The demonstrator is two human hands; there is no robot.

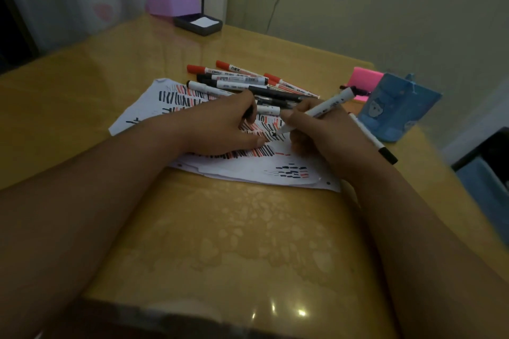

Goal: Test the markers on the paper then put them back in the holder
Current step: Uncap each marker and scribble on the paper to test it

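On the paper (237,170), the right hand (325,135) grips a marker (326,106), tip down-left, barrel slanting away rightward.

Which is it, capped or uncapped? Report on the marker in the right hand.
Uncapped: the marker in the right hand shows its bare dark tip pressed to the paper beside the strokes.

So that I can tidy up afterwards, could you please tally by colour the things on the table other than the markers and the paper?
Purple: 1, the box
Dark grey: 1, the tray
Pink: 1, the block
Blue: 1, the holder
Total: 4
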